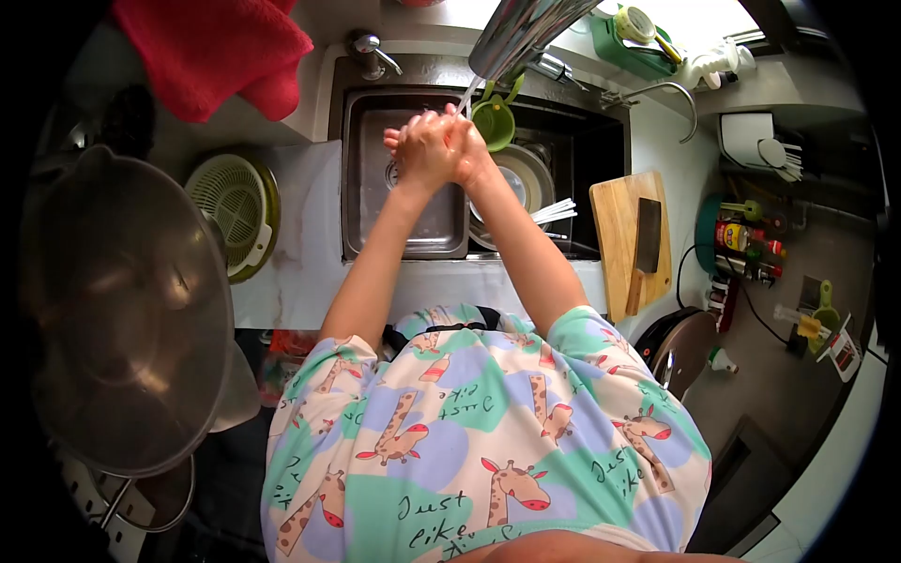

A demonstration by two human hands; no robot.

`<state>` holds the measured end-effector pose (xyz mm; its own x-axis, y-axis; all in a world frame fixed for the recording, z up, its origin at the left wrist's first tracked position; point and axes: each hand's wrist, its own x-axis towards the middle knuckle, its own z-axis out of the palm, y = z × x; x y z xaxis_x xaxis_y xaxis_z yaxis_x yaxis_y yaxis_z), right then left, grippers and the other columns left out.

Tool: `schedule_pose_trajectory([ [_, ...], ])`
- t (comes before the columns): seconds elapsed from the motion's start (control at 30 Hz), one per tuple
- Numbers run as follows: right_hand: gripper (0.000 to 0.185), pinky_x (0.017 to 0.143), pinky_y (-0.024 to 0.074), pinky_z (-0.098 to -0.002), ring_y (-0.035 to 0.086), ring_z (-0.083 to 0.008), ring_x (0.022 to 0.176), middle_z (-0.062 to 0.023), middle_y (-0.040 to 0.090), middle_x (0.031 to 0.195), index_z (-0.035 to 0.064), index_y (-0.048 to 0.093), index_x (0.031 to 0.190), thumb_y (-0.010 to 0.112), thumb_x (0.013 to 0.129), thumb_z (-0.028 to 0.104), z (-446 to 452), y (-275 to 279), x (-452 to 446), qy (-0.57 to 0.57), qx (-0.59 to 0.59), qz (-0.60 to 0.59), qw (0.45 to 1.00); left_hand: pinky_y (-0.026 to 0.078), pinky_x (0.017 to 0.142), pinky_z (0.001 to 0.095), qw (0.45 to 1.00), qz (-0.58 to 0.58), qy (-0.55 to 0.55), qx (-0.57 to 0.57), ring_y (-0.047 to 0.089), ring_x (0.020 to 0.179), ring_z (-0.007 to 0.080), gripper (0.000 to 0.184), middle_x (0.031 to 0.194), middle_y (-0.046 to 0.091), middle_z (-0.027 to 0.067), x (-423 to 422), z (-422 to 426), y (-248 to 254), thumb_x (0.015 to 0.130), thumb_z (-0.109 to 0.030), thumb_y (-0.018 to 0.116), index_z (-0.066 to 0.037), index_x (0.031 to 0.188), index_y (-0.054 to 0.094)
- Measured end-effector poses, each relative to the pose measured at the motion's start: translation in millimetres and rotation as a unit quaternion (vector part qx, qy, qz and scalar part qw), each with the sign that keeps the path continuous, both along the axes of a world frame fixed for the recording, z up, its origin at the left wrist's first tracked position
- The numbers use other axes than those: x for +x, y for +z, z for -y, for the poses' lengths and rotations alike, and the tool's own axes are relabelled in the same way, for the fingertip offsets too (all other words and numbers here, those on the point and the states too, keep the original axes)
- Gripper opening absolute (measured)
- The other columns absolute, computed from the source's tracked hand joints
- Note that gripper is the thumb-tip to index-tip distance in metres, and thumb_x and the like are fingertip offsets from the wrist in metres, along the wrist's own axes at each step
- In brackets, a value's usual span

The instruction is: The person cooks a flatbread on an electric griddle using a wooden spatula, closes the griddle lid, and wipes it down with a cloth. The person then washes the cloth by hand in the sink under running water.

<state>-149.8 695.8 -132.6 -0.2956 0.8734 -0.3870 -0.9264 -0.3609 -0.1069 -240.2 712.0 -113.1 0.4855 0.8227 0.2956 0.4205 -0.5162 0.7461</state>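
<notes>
Water runs from the silver faucet [511, 42] onto my two hands, which are pressed together over the sink [361, 220]. My left hand [427, 150] lies across the other one, its fingers partly spread toward the left. My right hand [466, 148] is under the stream, its palm against the other hand, with its fingers mostly hidden. No object shows between them. Just right of my hands is a green strainer cup [494, 124]. Below it, bowls [532, 178] and white sticks [554, 212] sit in the right basin.
A wooden board [615, 216] with a cleaver [648, 235] lies right of the sink. On the left are a white colander [225, 202] and a large metal pan [122, 310]. A red towel [211, 56] hangs at upper left.
</notes>
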Motion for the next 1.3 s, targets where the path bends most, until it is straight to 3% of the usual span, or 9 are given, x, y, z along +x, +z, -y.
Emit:
schedule_pose_trajectory([
  [0.27,0.023,0.097,0.0504,-0.0415,0.063,-0.0242,0.103,-0.0131,0.066,0.107,0.0042,0.060,0.098,0.045,0.102,0.021,4.2,-11.4,-15.9,-0.080,0.144,-0.132,0.977,0.053,0.063,0.0449,0.989,0.068,0.127,-0.036,0.068,0.071,0.0352,0.035,0.077,0.070,0.0143,3.0,-24.3,-6.0,0.089,-0.039,0.064,-0.010,0.071,0.072],
  [0.37,0.029,0.091,0.0536,-0.0418,0.065,-0.0258,0.099,-0.0136,0.067,0.108,0.0028,0.063,0.106,0.045,0.103,0.025,-5.5,-8.4,-27.8,-0.115,-0.089,0.084,0.986,0.053,0.066,0.0485,0.971,0.006,0.208,-0.116,0.067,0.076,0.0403,0.034,0.078,0.069,0.0194,0.0,-59.4,-28.3,0.088,-0.040,0.067,-0.009,0.076,0.074],
  [0.43,0.038,0.096,0.0513,-0.0441,0.064,-0.0286,0.103,-0.0155,0.067,0.112,0.0009,0.062,0.109,0.041,0.103,0.032,-1.5,5.6,-15.3,-0.071,0.128,-0.073,0.987,0.053,0.066,0.0487,0.975,0.047,0.210,-0.061,0.067,0.075,0.0409,0.035,0.076,0.068,0.0193,7.9,-32.2,-4.1,0.089,-0.040,0.066,-0.009,0.076,0.073],
  [0.47,0.048,0.099,0.0488,-0.0440,0.063,-0.0295,0.105,-0.0166,0.066,0.113,0.0006,0.062,0.110,0.039,0.101,0.042,-5.9,-19.0,-2.8,-0.095,0.063,0.063,0.991,0.035,0.108,0.0527,0.975,-0.075,0.070,-0.198,0.045,0.127,0.0498,0.063,0.143,0.042,0.0322,6.9,-14.9,2.7,0.097,-0.046,0.046,0.000,0.141,0.045],
  [0.63,0.038,0.093,0.0512,-0.0410,0.062,-0.0288,0.108,-0.0147,0.064,0.116,0.0026,0.060,0.114,0.043,0.103,0.034,-7.8,-33.9,-3.0,-0.067,0.196,-0.088,0.974,0.053,0.069,0.0494,0.970,0.105,0.192,-0.103,0.067,0.078,0.0414,0.036,0.079,0.068,0.0192,20.3,-24.9,-19.7,0.090,-0.040,0.062,-0.009,0.076,0.072],
  [0.77,0.034,0.091,0.0528,-0.0393,0.064,-0.0245,0.101,-0.0111,0.067,0.109,0.0022,0.063,0.111,0.044,0.104,0.029,-3.7,6.3,-30.4,-0.121,-0.067,0.166,0.976,0.053,0.067,0.0496,0.961,0.042,0.239,-0.134,0.066,0.075,0.0417,0.036,0.078,0.067,0.0198,4.2,-59.1,-31.3,0.091,-0.038,0.060,-0.008,0.075,0.071],
  [0.9,0.050,0.095,0.0496,-0.0404,0.062,-0.0292,0.105,-0.0149,0.065,0.111,-0.0017,0.060,0.115,0.040,0.103,0.042,-13.7,-39.4,1.5,-0.033,0.238,-0.061,0.969,0.055,0.070,0.0433,0.976,0.107,0.188,-0.004,0.069,0.084,0.0375,0.035,0.087,0.070,0.0196,16.9,-17.4,-59.3,0.091,-0.039,0.060,-0.008,0.084,0.074],
  [1.17,0.060,0.101,0.0446,-0.0416,0.062,-0.0273,0.104,-0.0139,0.067,0.107,-0.0013,0.060,0.116,0.026,0.106,0.048,-1.2,26.5,-2.6,-0.123,0.000,0.146,0.982,0.048,0.082,0.0485,0.972,-0.139,0.164,-0.090,0.063,0.100,0.0326,0.023,0.107,0.069,0.0111,-28.2,-59.4,-50.2,0.093,-0.034,0.057,-0.014,0.099,0.067],
  [1.3,0.083,0.105,0.0410,-0.0449,0.059,-0.0308,0.111,-0.0176,0.064,0.114,-0.0040,0.056,0.121,0.019,0.099,0.067,-7.9,9.5,18.6,-0.113,0.024,0.095,0.989,0.046,0.089,0.0468,0.994,0.031,0.105,0.006,0.059,0.108,0.0297,0.031,0.117,0.065,0.0056,-25.3,-32.4,-25.5,0.092,-0.035,0.060,-0.024,0.120,0.063],
])
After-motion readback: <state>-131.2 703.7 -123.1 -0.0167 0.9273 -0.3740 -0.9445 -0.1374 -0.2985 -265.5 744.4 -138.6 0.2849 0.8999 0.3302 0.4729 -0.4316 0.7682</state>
